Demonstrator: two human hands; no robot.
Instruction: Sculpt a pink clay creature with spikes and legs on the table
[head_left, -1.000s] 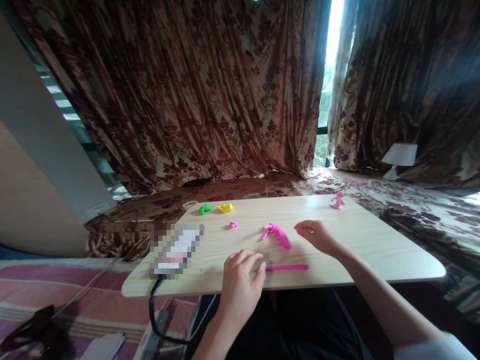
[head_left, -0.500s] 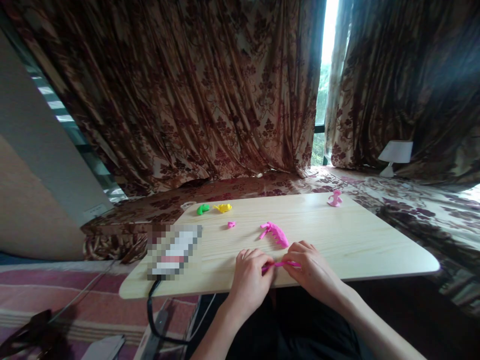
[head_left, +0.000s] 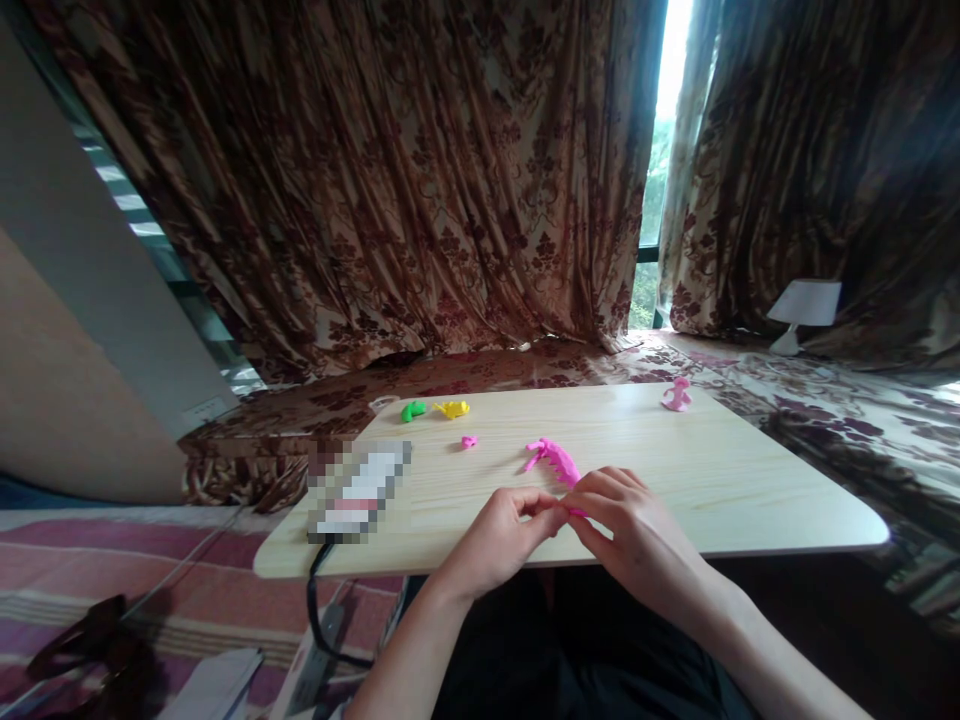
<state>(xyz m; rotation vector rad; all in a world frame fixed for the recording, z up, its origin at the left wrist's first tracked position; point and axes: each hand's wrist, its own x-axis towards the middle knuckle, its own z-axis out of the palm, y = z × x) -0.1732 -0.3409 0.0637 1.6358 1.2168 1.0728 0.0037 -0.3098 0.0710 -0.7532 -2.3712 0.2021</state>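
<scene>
Near the table's front edge, my left hand (head_left: 506, 540) is closed in a pinch, its thumb and fingertips meeting those of my right hand. My right hand (head_left: 626, 515) is closed on a thin strip of pink modelling clay (head_left: 577, 513), most of it hidden by fingers. Just beyond the right fingers lies a larger pink clay shape (head_left: 556, 460) with a jagged edge and thin prongs at its far end. A small pink clay piece (head_left: 469, 442) rests farther left.
Green clay (head_left: 412, 411) and yellow clay (head_left: 454, 410) lie at the far left of the wooden table (head_left: 772, 490). A pale pink figure (head_left: 677, 395) stands far right. A blurred-out flat object (head_left: 361, 492) with a black cable sits left. Behind are curtains (head_left: 450, 180) and a white lamp (head_left: 804, 303).
My hands have come together, and the pink strip that stretched between them is now mostly covered. The left fingers have gone from lying curled over it to a fingertip pinch. The view has shifted slightly.
</scene>
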